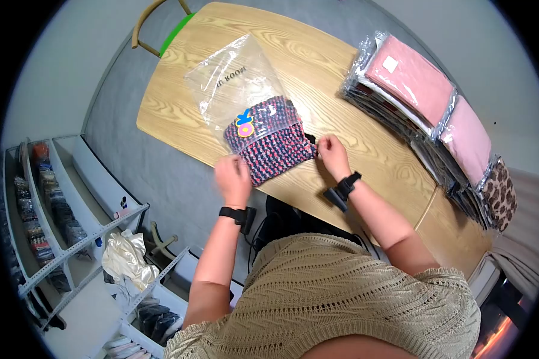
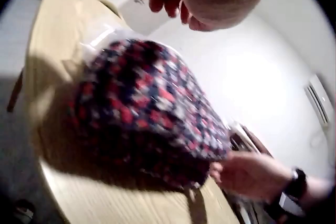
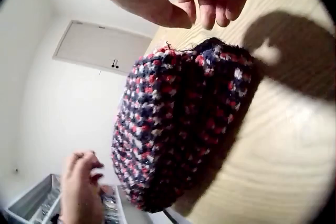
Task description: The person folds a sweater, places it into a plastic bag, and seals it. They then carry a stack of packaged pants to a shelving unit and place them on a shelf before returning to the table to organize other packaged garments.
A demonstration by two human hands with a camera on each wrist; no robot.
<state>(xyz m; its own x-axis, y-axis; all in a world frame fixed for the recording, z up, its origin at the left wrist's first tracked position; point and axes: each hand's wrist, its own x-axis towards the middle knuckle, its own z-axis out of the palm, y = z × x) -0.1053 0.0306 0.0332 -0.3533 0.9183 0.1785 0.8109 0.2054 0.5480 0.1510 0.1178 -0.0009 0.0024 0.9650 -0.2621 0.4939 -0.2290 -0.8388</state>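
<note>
A folded chunky knit (image 1: 276,157) in navy, red-pink and white lies near the table's front edge. Its far part is inside a clear plastic bag (image 1: 230,75) with dark lettering, whose other end spreads flat away from me. A blue, yellow and pink sticker (image 1: 244,124) shows on the covered part. My left hand (image 1: 232,179) is at the knit's near left corner, its fingers loosely bent and holding nothing. By the right corner hovers my right hand (image 1: 333,157); in the right wrist view its relaxed fingers (image 3: 207,14) hang just off the dark, fuzzy edge of the knit.
Stacks of bagged folded clothes stand along the table's right side, with a pink bagged piece (image 1: 410,81) on top and a leopard-print one (image 1: 500,194) at the near end. Shelving (image 1: 72,209) with bagged items is at the left. A green-seated chair (image 1: 176,36) stands beyond the table (image 1: 173,113).
</note>
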